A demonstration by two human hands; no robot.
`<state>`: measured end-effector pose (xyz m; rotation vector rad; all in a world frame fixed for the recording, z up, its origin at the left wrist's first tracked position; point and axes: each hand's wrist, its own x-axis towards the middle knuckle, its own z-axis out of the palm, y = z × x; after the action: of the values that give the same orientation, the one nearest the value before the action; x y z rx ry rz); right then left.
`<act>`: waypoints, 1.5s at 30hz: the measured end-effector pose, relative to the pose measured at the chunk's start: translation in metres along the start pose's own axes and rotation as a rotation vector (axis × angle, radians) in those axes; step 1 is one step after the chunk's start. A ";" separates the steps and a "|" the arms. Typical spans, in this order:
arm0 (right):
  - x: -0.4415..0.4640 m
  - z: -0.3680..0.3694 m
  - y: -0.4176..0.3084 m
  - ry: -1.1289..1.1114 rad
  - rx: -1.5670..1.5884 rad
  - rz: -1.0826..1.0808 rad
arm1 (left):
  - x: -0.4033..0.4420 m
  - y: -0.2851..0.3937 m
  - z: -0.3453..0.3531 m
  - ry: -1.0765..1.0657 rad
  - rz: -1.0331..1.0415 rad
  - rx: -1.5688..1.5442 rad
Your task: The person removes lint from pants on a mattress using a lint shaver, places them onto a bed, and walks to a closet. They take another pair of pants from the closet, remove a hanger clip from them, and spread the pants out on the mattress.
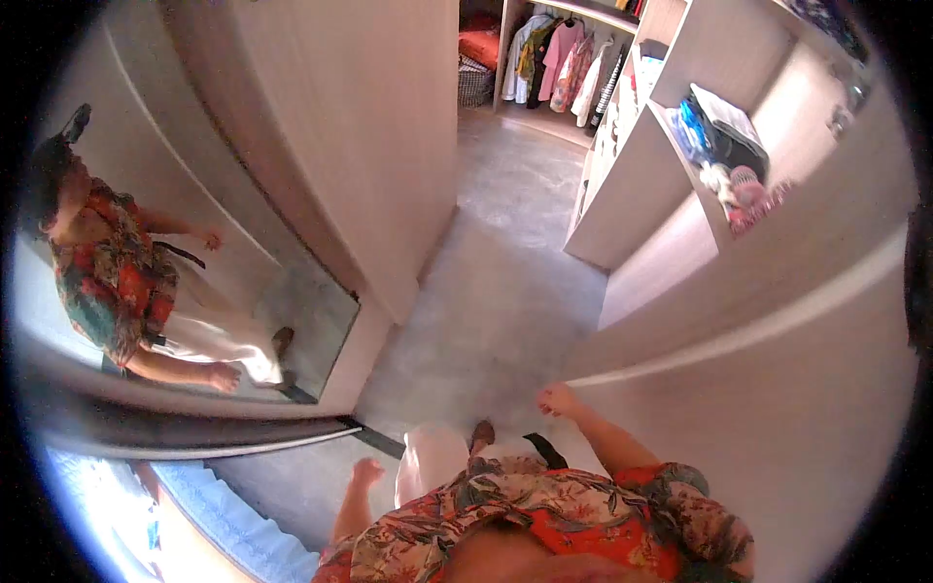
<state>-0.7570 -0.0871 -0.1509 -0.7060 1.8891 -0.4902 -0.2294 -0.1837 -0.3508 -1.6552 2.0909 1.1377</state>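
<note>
My left hand (367,471) hangs low beside my light trousers (425,463), its fingers curled in with nothing visible in them. My right hand (557,400) is held out in front on the other side, near a pale wood panel (758,389). Its fingers are loosely bent and partly apart, and nothing shows in it. I wear a red floral shirt (544,500), and a dark strap end (545,449) sticks out at the waist. One brown shoe (481,433) shows on the grey floor (466,330). A mirror (316,335) on the left reflects me.
A dark floor track (379,437) crosses near my feet. Ahead, hanging clothes (564,63) fill an open wardrobe, with a basket (474,85) beside it. A shelf (724,223) on the right holds folded items and a pink knitted thing (746,185). A blue cover (228,510) lies at lower left.
</note>
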 end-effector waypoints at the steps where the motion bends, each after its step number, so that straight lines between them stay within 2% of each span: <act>1: -0.003 -0.005 -0.007 0.021 0.007 -0.003 | -0.027 0.002 0.003 -0.084 0.026 0.028; 3: -0.001 -0.008 -0.014 0.029 -0.008 0.005 | -0.065 0.000 0.012 -0.221 0.268 0.397; 4: 0.000 -0.009 -0.017 0.032 -0.015 0.009 | -0.075 -0.012 0.029 -0.275 0.485 0.739; 7: 0.005 -0.005 0.007 0.004 -0.026 -0.031 | -0.068 -0.041 0.031 -0.472 0.382 0.707; 9: -0.016 -0.002 0.023 0.041 0.058 0.046 | -0.064 -0.029 0.006 -0.131 0.307 0.308; 11: -0.035 0.005 0.042 0.108 0.143 0.131 | -0.021 -0.012 -0.027 -0.028 0.262 0.223; 12: -0.045 0.008 0.052 0.158 0.184 0.178 | 0.021 0.002 -0.045 -0.090 0.258 0.342; 13: -0.056 0.012 0.064 0.208 0.225 0.225 | 0.054 0.017 -0.062 -0.151 0.255 0.460; 14: -0.060 0.015 0.070 0.223 0.245 0.221 | 0.076 0.056 -0.100 -0.065 0.324 0.481; 15: -0.064 0.015 0.082 0.231 0.265 0.232 | 0.080 0.125 -0.152 -0.115 0.270 0.521; 17: -0.081 0.020 0.106 0.229 0.283 0.315 | 0.131 0.172 -0.181 0.053 0.327 0.207; 18: -0.085 0.021 0.118 0.222 0.287 0.363 | 0.116 0.229 -0.215 0.149 0.401 0.362; 20: -0.094 0.019 0.135 0.197 0.279 0.458 | 0.097 0.293 -0.244 0.320 0.535 -0.014; 22: -0.081 0.014 0.155 0.152 0.152 0.421 | 0.100 0.313 -0.239 0.194 0.490 -0.131; 24: -0.059 0.007 0.174 0.123 -0.276 0.030 | 0.093 0.306 -0.229 0.179 0.529 -0.154; 25: -0.046 -0.002 0.159 0.109 -0.274 0.048 | 0.084 0.277 -0.201 0.226 0.586 -0.113; 26: -0.033 -0.011 0.144 0.096 -0.273 0.067 | 0.122 0.230 -0.155 0.280 0.582 0.157; 27: -0.029 -0.035 0.107 0.081 -0.073 0.322 | 0.066 0.233 -0.161 0.113 0.492 0.299; 28: -0.020 -0.054 0.083 0.163 0.148 0.269 | 0.054 0.216 -0.138 -0.076 0.362 0.365; 29: 0.003 -0.075 0.070 0.168 0.073 0.190 | 0.040 0.191 -0.110 -0.089 0.328 0.380; 30: 0.018 -0.093 0.045 0.158 0.131 0.189 | 0.026 0.167 -0.083 -0.101 0.294 0.396; 32: 0.042 -0.119 -0.002 0.217 0.050 0.095 | -0.009 0.118 -0.073 -0.159 0.174 0.367; 35: 0.060 -0.129 -0.066 0.179 0.062 -0.038 | -0.055 0.058 -0.105 -0.226 -0.052 0.284; 37: 0.032 -0.117 -0.116 0.181 0.059 -0.103 | -0.077 0.032 -0.126 -0.217 -0.141 0.191; 42: -0.023 0.005 -0.202 0.014 -0.023 -0.095 | -0.127 -0.013 -0.179 -0.196 -0.167 -0.139; 45: -0.030 0.013 -0.234 0.036 -0.152 0.152 | -0.139 -0.008 -0.214 -0.254 -0.187 -0.320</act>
<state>-0.6764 -0.2413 0.0085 -0.6498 2.0113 -0.2669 -0.1193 -0.2324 -0.1259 -1.6878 1.6285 1.5871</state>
